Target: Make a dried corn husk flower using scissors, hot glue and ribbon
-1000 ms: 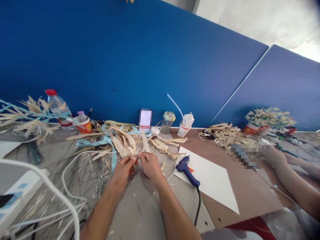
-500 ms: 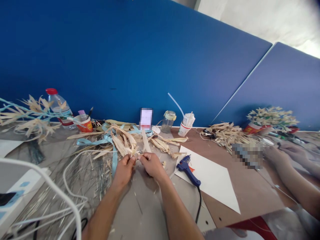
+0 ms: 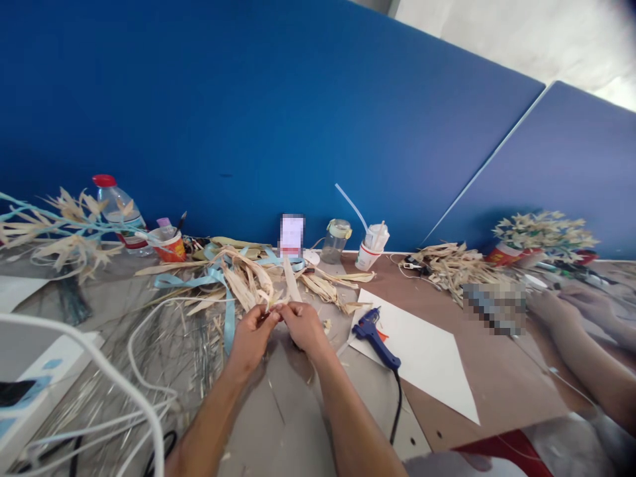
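Blue partition (image 3: 278,119) stands behind everything, beyond both hands. Table (image 3: 278,424) runs under the forearms, grey here, brown sheet off to the right. Dry leaf stems (image 3: 74,218), blue-stalked, far left of the left hand. White sheet (image 3: 427,377) right of the right hand; glue gun lies partly over it, probably to catch drips. Husk heap (image 3: 243,278) just beyond the fingertips, likely kept there for short reach. Power strip (image 3: 47,391) well left of the left forearm. Co-worker's hand (image 3: 551,311) far right, clear of this work.

Bottle (image 3: 119,205), red cap, beyond and left of the left hand. Glue gun (image 3: 376,338): nozzle away, grip toward the person, so within easy right-hand reach, I'd say. Left hand (image 3: 253,334): fingers curled, thumb and index nearly closed in a pinch. Right hand (image 3: 302,324): same, palm down, tips meeting the left's. Phone (image 3: 292,233) upright straight beyond the hands, presumably for viewing. Red cup (image 3: 169,248) left of that, white cup (image 3: 368,255) right.

Husk piece (image 3: 271,306): pinched between both hands' tips, mostly hidden; two-handed grip suggests it's thin and fiddly. Can't tell which hand bears it.

Text: bottle label and cups printed, none legible. Phone screen pixelated. No brand readable.
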`<state>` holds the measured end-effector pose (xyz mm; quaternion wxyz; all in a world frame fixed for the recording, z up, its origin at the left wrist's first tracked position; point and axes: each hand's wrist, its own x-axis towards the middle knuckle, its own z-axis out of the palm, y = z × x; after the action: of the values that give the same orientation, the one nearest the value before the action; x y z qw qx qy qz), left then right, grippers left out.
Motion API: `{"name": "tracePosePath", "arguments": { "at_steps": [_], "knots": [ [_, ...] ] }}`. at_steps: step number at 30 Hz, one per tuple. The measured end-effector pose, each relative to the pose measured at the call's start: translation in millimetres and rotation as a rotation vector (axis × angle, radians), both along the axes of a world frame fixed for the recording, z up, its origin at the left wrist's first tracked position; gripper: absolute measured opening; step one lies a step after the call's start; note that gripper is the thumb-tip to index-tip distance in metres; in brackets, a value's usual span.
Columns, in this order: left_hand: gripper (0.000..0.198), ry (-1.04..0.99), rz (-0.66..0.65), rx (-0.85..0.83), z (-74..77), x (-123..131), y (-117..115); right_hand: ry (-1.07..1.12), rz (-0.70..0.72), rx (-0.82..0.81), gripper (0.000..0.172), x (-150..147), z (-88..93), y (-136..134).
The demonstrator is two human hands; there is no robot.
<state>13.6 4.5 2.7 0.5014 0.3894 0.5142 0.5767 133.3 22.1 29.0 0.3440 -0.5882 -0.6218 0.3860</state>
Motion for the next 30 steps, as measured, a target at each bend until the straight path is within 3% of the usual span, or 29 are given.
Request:
{"name": "tracePosePath", "arguments": {
  "at_steps": [7,15,30],
  "knots": [
    [0.029,-0.208,-0.063,-0.046,0.3,-0.5,-1.5,-0.062,0.024,-0.056,0.039,1.5,7.8,-4.3],
    [0.026,-0.004,0.046,0.051,-8.7,-2.7,2.8,-0.26,-0.071,-0.045,0.047,1.3,6.9,-5.5],
    [0.029,-0.031,-0.044,0.029,-13.9,-2.9,3.5,-0.154,0.036,-0.047,0.047,1.4,5.5,-6.0]
  ]
}}
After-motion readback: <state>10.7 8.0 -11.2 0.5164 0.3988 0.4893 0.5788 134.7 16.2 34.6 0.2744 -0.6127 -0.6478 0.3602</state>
